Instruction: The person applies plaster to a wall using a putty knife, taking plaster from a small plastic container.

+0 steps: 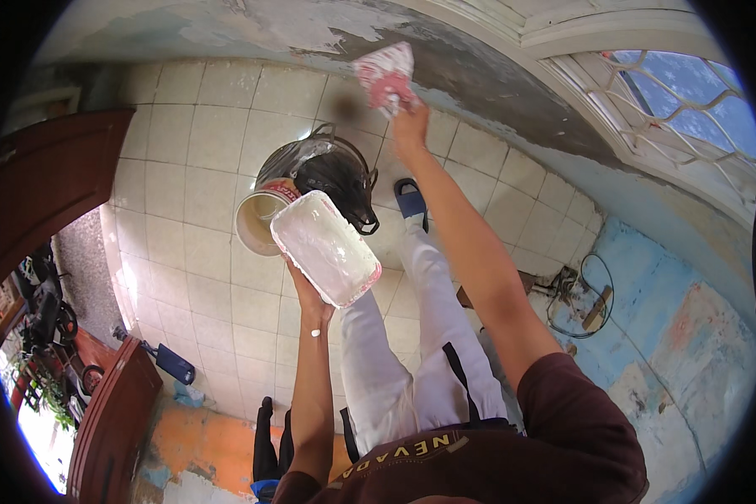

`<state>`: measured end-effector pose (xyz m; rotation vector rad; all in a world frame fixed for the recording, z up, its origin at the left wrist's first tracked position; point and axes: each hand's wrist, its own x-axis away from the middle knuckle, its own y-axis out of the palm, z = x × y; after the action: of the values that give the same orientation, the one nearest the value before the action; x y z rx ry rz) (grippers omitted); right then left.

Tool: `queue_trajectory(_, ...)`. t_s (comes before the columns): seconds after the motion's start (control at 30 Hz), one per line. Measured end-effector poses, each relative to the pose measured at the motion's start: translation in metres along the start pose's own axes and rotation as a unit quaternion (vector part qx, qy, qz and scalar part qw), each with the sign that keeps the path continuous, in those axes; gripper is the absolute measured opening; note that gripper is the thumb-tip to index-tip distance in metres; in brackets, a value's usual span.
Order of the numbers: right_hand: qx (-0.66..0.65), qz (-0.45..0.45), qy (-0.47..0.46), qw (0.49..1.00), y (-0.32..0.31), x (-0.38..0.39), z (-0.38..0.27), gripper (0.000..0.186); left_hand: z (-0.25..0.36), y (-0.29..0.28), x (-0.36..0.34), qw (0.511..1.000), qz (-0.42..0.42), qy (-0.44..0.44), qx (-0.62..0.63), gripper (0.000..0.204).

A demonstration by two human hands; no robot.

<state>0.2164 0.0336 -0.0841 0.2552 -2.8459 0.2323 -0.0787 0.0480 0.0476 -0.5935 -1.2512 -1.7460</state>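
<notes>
My left hand (309,294) grips a white rectangular tray (326,248) holding pale paste, with pink smears on its edge. Below and behind the tray are a beige bucket (259,223) and a wider round container with a black bag (328,176) in it. My right hand (409,126), raised at the upper middle, is closed on the handle of a broad, flat scraper (382,67) coated in white and pink, near the patchy grey wall (496,84).
A barred window (672,101) is at upper right. Cables (592,298) lie at right. An open wooden door (50,185) and parked two-wheelers (67,328) are at left. Dark leg-like shapes (269,441) show at the bottom. My sandalled foot (410,197) is on the tiles.
</notes>
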Motion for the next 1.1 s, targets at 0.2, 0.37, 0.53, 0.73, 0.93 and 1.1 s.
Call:
queue_trajectory(0.2, -0.109, 0.127, 0.160, 0.973, -0.084, -0.038, 0.048, 0.019, -0.030, -0.013, -0.018, 0.999, 0.013, 0.013, -0.036, 0.072)
queue_trajectory(0.37, -0.340, 0.095, 0.274, 0.895, -0.120, -0.103, 0.029, 0.015, -0.045, 0.013, -0.027, 1.000, 0.008, -0.022, -0.010, 0.073)
queue_trajectory(0.53, -0.434, 0.132, 0.202, 0.868, -0.134, -0.131, -0.051, 0.021, -0.059, 0.018, -0.038, 1.000, -0.008, -0.015, -0.024, 0.075)
queue_trajectory(0.73, -0.445, 0.089, 0.134, 0.881, -0.173, -0.054, -0.044, 0.022, -0.067, 0.028, -0.049, 0.998, -0.055, -0.036, -0.018, 0.072)
queue_trajectory(0.93, 0.046, -0.029, -0.030, 0.998, -0.130, -0.052, 0.014, 0.020, -0.076, 0.026, -0.057, 0.997, -0.057, -0.050, 0.016, 0.072)
queue_trajectory(1.1, 0.355, -0.036, -0.200, 0.912, -0.104, -0.105, -0.021, 0.022, -0.072, 0.024, -0.052, 0.997, -0.074, -0.036, -0.008, 0.074)
